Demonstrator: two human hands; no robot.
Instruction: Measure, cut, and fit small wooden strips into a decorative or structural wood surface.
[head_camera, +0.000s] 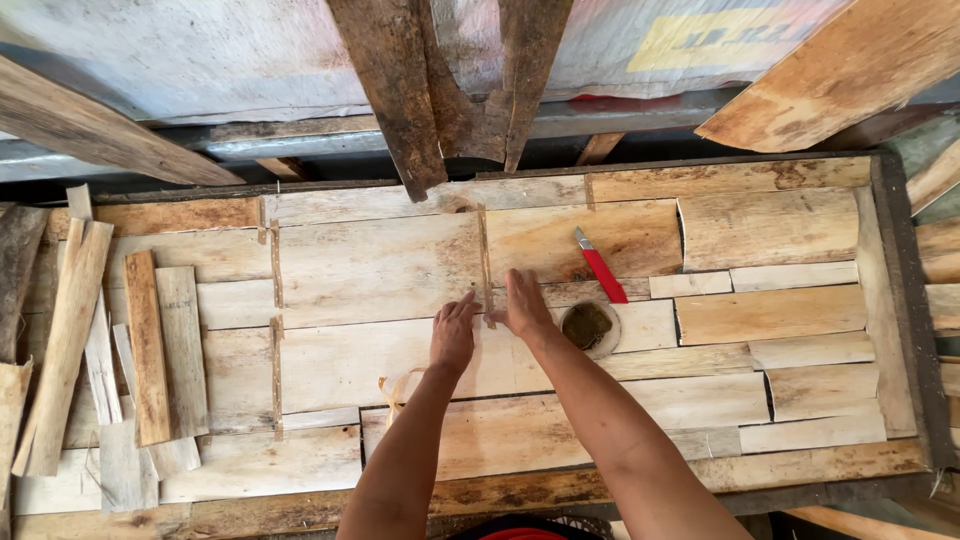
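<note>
Workbench (820, 470) – red-handled knife (601, 267), flat hands (490, 322)

Thin brown tape strip (485, 262) lies upright across pale veneer sheets (380, 270).

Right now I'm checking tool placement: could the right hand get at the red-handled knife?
Probably yes. The right hand lies flat on the veneer sheets, and the red-handled knife lies just beyond it in the open, with nothing on it.
</note>
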